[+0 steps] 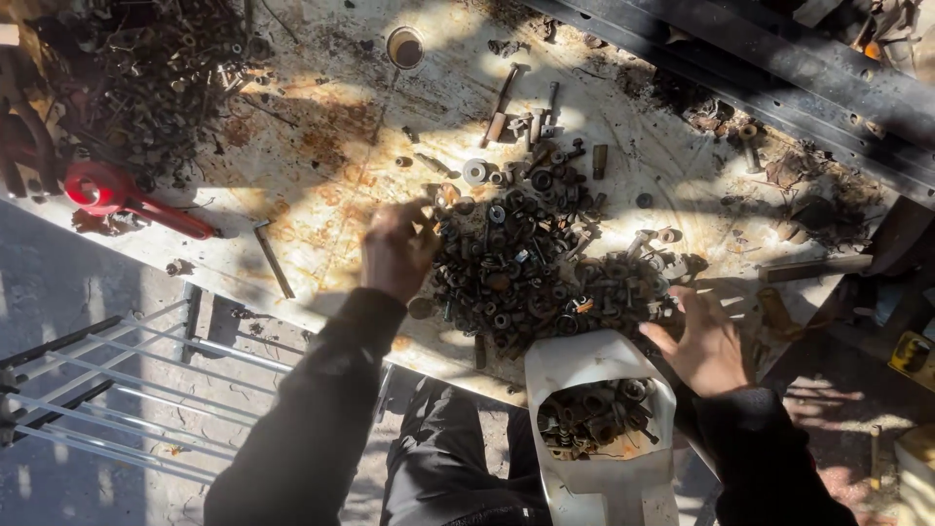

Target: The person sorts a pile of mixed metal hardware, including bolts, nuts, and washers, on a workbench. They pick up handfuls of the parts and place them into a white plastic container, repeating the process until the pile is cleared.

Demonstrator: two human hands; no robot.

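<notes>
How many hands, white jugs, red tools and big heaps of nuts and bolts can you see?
Hands: 2, the left hand and the right hand
White jug: 1
Red tool: 1
Heaps of nuts and bolts: 2, the middle heap and the corner heap
Total: 6

Two arms in dark long sleeves reach forward from the bottom of the view. The left hand (394, 248) is stretched farther ahead, back of the hand up, fingers curled downward and partly hidden. The right hand (703, 341) sits nearer the body, palm down, fingers spread and pointing left, wrist bent inward.
</notes>
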